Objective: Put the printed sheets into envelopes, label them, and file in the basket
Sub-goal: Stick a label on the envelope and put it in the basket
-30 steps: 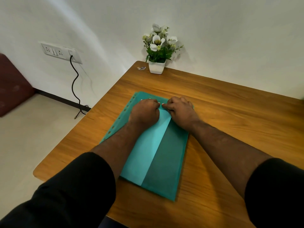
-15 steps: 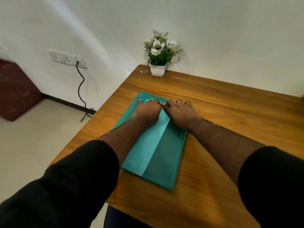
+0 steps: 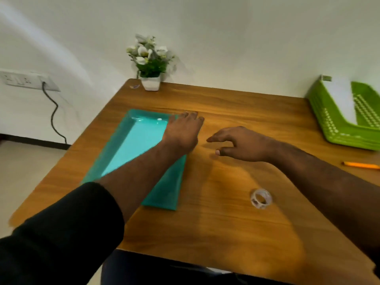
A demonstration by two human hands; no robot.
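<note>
— How many things were on the counter?

— One teal envelope, one roll of clear tape, one orange pencil, one green basket, one potted plant with white flowers, and one small scrap beside the pot that was too blurred to name.

— What did the containers hold?

— The envelope lay flat at the left of the counter, with a paler sheet showing through its clear front. The basket stood at the far right edge and had something white inside; I could not tell what. The white pot held the plant at the back corner.

— And the hands?

— The left hand lay palm down on the envelope's far right corner, fingers straight and close together, their tips reaching past the edge onto the wood. The right hand hovered just beside it, above the bare counter, fingers loosely spread and a little bent, thumb apart, holding nothing. The tape sat nearer the person, below that hand and apart from it; the pencil was well off to the right.
</note>
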